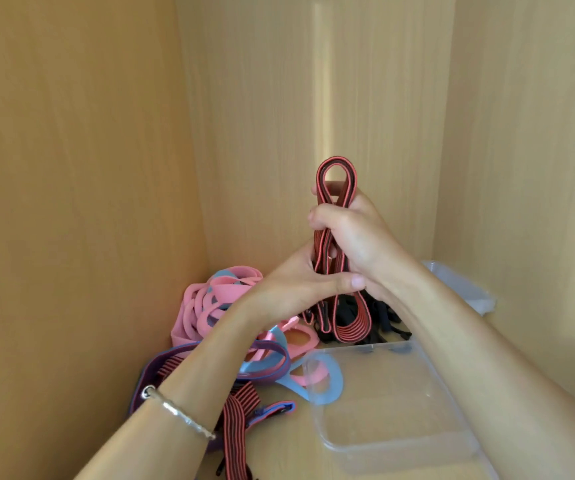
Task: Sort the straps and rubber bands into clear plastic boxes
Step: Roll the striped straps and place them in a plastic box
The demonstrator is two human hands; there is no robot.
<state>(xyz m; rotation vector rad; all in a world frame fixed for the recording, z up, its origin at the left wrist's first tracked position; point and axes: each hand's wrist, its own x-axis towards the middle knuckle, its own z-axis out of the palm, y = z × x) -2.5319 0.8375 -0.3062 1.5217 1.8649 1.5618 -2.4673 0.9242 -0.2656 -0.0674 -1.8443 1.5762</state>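
1. My right hand (348, 233) is curled tight round the middle of a folded red-and-black striped elastic strap (352, 329). My left hand (293, 289) pinches the same bundle just below, thumb laid across its front. Both grips are closed on it.
2. The strap stands upright, its long axis vertical. One loop pokes above my right fist and the rest hang under my left thumb.
3. The shallow clear plastic box (400, 410) lies below the grip, nearer me and slightly right. I judge the right hand better placed to lower the strap in.
4. Left of the box is a heap of pink and blue rubber bands (210, 299). Behind it are tangled black straps (386, 317) and a second clear box (459, 282).
5. Everything rests on a pale wooden shelf (289, 455), with matching cabinet walls (71, 168) close around.
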